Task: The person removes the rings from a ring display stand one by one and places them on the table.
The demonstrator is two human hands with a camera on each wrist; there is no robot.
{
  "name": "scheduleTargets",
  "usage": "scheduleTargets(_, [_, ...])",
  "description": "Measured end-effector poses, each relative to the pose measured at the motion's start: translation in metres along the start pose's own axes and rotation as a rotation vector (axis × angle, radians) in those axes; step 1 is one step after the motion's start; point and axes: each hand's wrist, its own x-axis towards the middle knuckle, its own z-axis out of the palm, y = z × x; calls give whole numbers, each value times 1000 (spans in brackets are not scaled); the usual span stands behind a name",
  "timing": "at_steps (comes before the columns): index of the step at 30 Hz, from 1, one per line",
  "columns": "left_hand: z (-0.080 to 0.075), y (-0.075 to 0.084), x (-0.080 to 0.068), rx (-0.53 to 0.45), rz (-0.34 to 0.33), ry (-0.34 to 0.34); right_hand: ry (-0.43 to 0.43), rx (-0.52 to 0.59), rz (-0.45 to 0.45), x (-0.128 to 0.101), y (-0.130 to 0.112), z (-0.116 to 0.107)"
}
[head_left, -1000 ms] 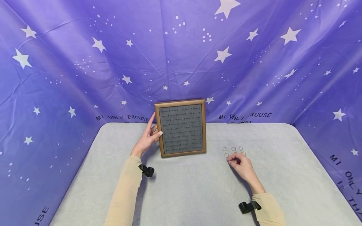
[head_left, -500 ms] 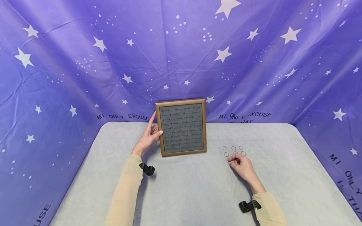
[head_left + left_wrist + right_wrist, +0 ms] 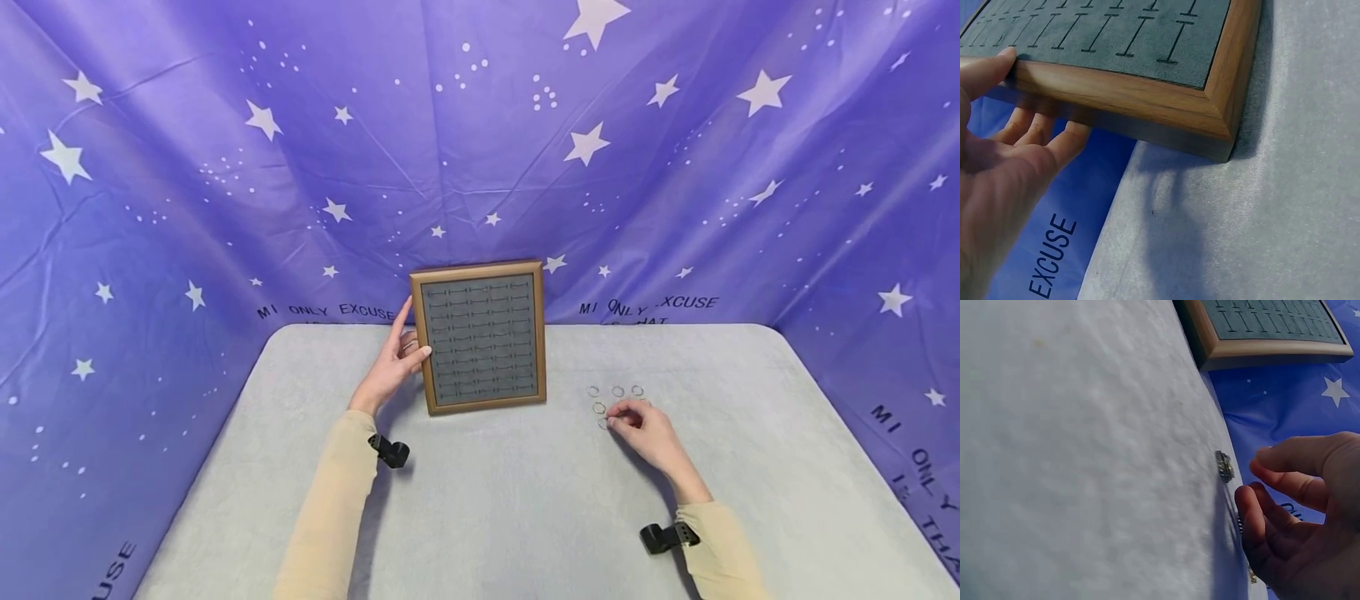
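Note:
A wood-framed tray (image 3: 542, 333) with grey slotted felt stands tilted at the table's far middle, leaning toward the backdrop. My left hand (image 3: 408, 346) holds its left edge. The left wrist view shows the thumb on the front rim and the fingers (image 3: 1035, 119) behind the frame (image 3: 1147, 94). Several small metal rings (image 3: 617, 391) lie on the grey cloth right of the tray. My right hand (image 3: 618, 417) hovers over the nearer ones with loosely curled fingers. In the right wrist view the fingers (image 3: 1272, 481) are apart and hold nothing, next to one ring (image 3: 1224, 466).
The table has a grey cloth (image 3: 487, 500) over it. A purple star-printed backdrop (image 3: 225, 208) closes in the back and both sides. Black camera mounts sit on both wrists (image 3: 392, 452) (image 3: 663, 536). The tray's corner (image 3: 1260, 349) shows far off in the right wrist view.
My right hand has slid slightly farther up over the rings. The left hand and the tray have not moved.

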Motion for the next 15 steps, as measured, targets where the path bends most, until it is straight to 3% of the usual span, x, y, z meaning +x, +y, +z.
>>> scheduleTargets(4, [-1, -2, -2, 67, 16, 25, 2, 5, 10, 5, 1, -6])
scheduleTargets(8, [-2, -7, -9, 133, -12, 55, 4, -2, 8, 7, 4, -15])
scheduleTargets(15, [-17, -8, -26, 170, 2, 28, 33, -71, -64, 7, 11, -34])
